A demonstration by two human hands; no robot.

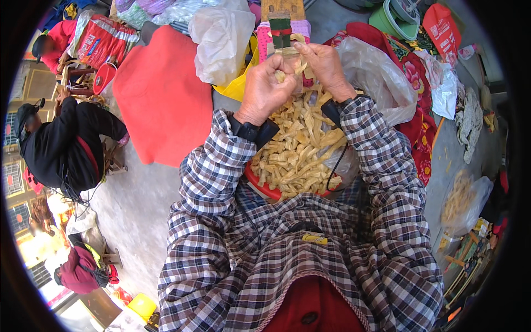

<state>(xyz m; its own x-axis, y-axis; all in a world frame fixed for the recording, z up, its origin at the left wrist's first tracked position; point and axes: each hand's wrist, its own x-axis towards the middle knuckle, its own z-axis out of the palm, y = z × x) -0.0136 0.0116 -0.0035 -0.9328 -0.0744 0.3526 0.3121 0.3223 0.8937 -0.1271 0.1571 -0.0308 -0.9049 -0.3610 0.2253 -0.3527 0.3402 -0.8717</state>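
Both my hands are at the top middle, over a heap of pale straw-yellow folded strips (298, 144). My left hand (264, 88) is closed, with a bit of pale strip (280, 76) between its thumb and fingers. Beside it my right hand (326, 65) pinches a similar thin strip (300, 66). Just beyond my fingers a wooden board (283, 8) carries a dark green and red band (280, 32), with pink dotted cloth (301, 27) beneath. The heap lies in a red basin (265, 187) at my lap, its rim partly covered.
A red cloth-like sheet (166, 97) spreads at the left. Clear plastic bags flank my hands, one (221, 41) in a yellow container (235, 88), another (381, 77) at the right. Several people sit along the left, one in black (63, 146). A green basin (390, 22) stands at upper right.
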